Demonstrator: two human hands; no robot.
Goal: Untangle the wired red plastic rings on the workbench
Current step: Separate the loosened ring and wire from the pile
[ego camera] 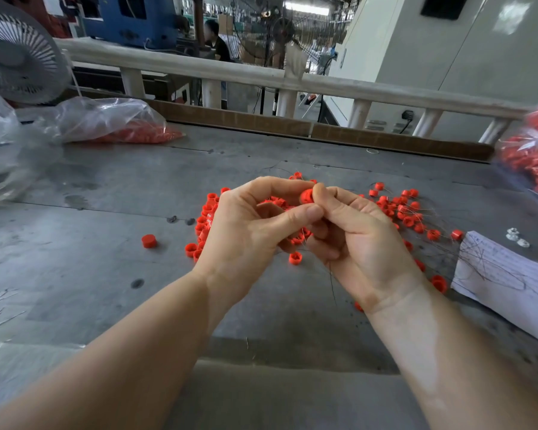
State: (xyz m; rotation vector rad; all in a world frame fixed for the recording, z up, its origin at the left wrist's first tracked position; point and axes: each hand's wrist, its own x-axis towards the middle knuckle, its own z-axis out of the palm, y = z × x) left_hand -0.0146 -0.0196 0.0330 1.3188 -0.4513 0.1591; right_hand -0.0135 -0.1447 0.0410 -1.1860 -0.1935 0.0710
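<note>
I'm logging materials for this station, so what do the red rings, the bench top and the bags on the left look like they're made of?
Red rings: likely moulded plastic, uniform colour, dull sheen. Workbench: apparently grey sheet metal, matte, scuffed and stained. Bag: thin clear plastic film, glossy and crinkled.

The white paper (507, 274) at the right bears handwritten lines too small to read.

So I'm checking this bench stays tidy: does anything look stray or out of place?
Yes. One red ring lies alone on the workbench, left of the main pile of red rings. Another sits under the right wrist, near the lined paper. Loose wires trail across that paper.
</note>
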